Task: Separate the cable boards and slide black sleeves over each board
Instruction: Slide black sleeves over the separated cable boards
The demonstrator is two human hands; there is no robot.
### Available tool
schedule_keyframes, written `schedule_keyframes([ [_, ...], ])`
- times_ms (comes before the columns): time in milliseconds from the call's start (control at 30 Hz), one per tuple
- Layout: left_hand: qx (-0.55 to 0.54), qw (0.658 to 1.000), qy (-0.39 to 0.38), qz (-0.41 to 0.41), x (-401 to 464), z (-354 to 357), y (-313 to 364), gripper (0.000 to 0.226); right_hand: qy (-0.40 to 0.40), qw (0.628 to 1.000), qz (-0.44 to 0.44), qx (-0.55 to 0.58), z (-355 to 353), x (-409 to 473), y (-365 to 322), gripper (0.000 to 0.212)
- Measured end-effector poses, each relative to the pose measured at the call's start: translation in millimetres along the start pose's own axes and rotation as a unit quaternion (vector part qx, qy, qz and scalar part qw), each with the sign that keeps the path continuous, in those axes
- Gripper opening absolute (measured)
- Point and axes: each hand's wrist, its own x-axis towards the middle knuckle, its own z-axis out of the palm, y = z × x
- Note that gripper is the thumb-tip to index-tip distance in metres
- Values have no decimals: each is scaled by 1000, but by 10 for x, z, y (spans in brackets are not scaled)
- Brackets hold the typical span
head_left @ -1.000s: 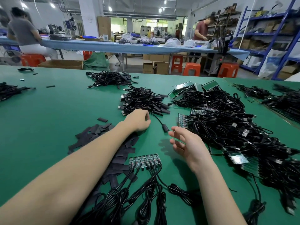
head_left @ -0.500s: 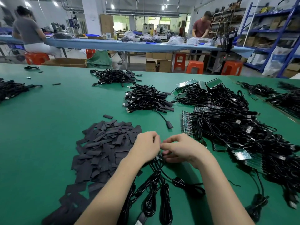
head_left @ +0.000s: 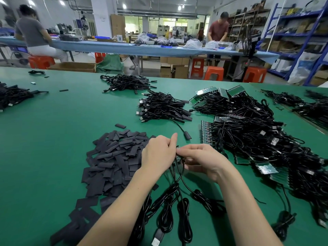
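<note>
Both hands' grips, left hand (head_left: 158,153), right hand (head_left: 200,159), pinched on green board strip (head_left: 178,158), flat matte black sleeves (head_left: 113,157) heaped beside.

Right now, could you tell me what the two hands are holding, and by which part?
Both hands, left hand and right hand, grip the strip of cable boards at its board end; the cables hang free below.

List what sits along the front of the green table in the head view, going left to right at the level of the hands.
Pile of black sleeves → left hand → small board strip pinched between both hands → right hand → big heap of cables and boards.
</note>
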Motion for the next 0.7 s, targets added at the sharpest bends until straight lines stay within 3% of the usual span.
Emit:
schedule_keyframes([
  [233, -114, 992, 46, 40, -56, -45, 114, 74, -69, 995, -22, 61, -31, -54, -41, 17],
  [400, -221, 972, 38, 68, -78, -92, 98, 73, -102, 988, -17, 117, 12, -52, -20, 12],
  [533, -331, 943, -3, 26, -63, -105, 122, 69, -128, 972, -4, 196, 57, -59, -13, 4],
  [633, -282, 958, -26, 35, -35, -110, 59, 69, -114, 974, -34, 193, 8, -80, -43, 7],
  [700, -192, 979, -18, 68, -40, -110, 26, 48, -70, 977, -62, 190, -53, -83, -79, 8],
])
